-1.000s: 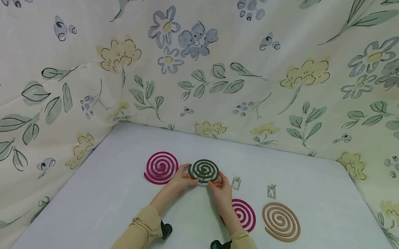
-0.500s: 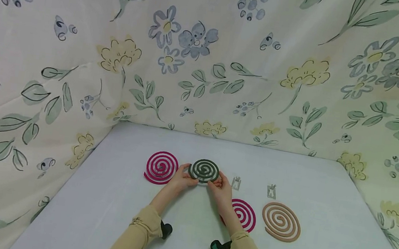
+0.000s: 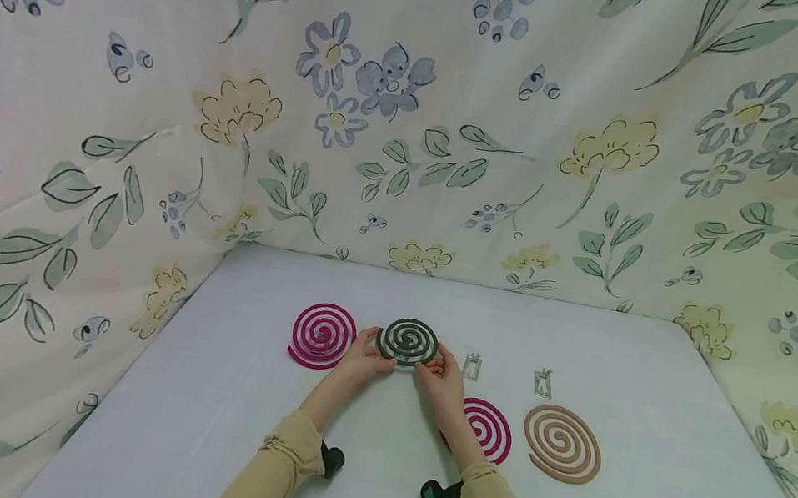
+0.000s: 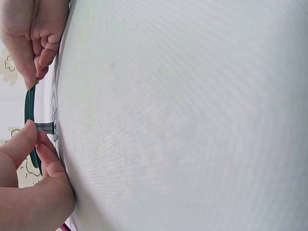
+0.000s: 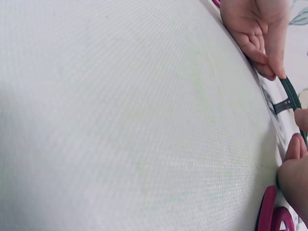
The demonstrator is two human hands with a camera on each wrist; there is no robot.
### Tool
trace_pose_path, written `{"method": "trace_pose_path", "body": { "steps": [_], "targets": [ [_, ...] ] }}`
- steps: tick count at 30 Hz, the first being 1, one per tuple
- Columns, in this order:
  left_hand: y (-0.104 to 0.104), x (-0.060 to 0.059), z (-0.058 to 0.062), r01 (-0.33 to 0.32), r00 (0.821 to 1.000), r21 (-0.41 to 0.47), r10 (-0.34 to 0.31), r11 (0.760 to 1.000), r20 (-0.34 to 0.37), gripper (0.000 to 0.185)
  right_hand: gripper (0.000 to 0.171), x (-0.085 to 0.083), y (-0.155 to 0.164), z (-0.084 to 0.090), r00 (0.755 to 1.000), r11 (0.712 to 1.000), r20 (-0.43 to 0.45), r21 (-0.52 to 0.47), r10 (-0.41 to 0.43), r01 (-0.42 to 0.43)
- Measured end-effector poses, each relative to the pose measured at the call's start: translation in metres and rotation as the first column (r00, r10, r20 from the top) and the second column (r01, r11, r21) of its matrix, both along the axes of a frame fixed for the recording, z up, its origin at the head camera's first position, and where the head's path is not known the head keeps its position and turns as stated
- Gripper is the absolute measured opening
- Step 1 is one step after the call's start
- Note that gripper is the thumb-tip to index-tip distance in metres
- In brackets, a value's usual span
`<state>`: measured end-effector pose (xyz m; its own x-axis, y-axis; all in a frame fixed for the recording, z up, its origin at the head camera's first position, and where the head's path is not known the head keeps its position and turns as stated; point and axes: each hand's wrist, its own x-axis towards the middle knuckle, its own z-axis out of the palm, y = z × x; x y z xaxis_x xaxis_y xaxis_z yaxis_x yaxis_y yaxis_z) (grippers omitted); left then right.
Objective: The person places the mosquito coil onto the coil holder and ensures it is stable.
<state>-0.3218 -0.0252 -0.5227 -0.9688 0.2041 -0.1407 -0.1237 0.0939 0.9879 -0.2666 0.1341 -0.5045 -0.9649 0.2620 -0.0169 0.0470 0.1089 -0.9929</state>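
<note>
Nothing moved: both hands (left, right) still pinch green coil.

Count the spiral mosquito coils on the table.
4: a dark green coil held by both hands, a magenta coil left of it, another magenta coil partly behind the right wrist, a tan coil far right.

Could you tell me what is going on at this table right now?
A person holds a dark green spiral coil by its edges, left hand on one side and right hand on the other. The wrist views show it raised on a small metal stand above the white table. Two pink coils, a tan coil and two spare metal stands lie around.
</note>
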Motion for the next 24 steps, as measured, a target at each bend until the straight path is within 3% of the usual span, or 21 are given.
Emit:
{"method": "trace_pose_path", "body": {
  "steps": [2,3,7,24],
  "targets": [
    [0.0,0.002,0.003,0.002,1.0,0.001,-0.002,1.0,0.002,0.078,0.059,0.0,0.0,0.0,1.0,1.0,-0.005,0.002,0.002,-0.002],
    [0.002,0.01,0.017,-0.021,0.999,-0.03,0.022,0.999,0.036,0.077,0.059,0.0,0.0,0.0,1.0,1.0,-0.006,0.0,0.002,-0.002],
    [0.002,0.02,0.032,-0.011,0.999,-0.01,0.011,1.0,0.044,0.074,0.059,0.0,0.0,-0.001,1.0,1.0,-0.001,-0.005,0.002,-0.002],
    [0.001,0.021,0.034,-0.026,0.997,-0.02,0.027,0.999,0.069,0.075,0.059,0.001,0.0,-0.002,1.0,1.0,-0.001,-0.018,0.004,-0.004]
  ]
}}
